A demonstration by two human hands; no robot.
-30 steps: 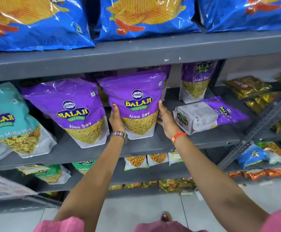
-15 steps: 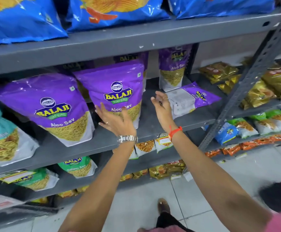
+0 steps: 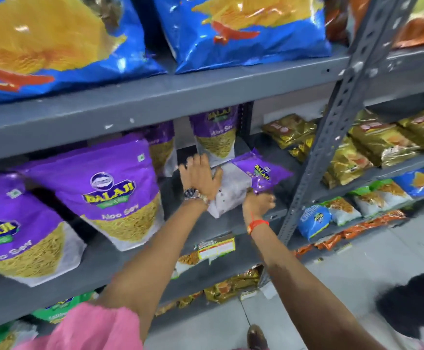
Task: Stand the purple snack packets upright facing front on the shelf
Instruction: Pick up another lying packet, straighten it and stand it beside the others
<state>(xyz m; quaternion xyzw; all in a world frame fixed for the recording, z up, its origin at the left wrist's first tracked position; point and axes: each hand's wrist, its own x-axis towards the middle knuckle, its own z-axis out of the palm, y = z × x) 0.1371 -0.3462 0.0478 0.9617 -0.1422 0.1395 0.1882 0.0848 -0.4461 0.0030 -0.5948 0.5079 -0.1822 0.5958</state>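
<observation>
A purple Aloo Sev packet [image 3: 261, 173] lies flat on the grey shelf [image 3: 205, 231], its white back face up. My left hand [image 3: 200, 175] presses on its left end with fingers spread. My right hand [image 3: 259, 202] grips its near edge from below. Two large purple packets [image 3: 112, 188] [image 3: 11, 236] stand upright facing front to the left. Another purple packet [image 3: 216, 132] stands at the back of the shelf just behind my left hand, and one more [image 3: 161, 147] is partly hidden behind the front row.
Big blue chip bags [image 3: 243, 26] fill the shelf above. A slotted grey post [image 3: 332, 127] stands right of my hands, with gold packets [image 3: 357, 152] beyond it. Lower shelves hold small green, blue and orange packets. A dark shape [image 3: 413, 299] sits on the floor at right.
Both hands left the upright front packet and moved right to the lying packet; my view swung right too. The lying packet's near end now looks lifted.
</observation>
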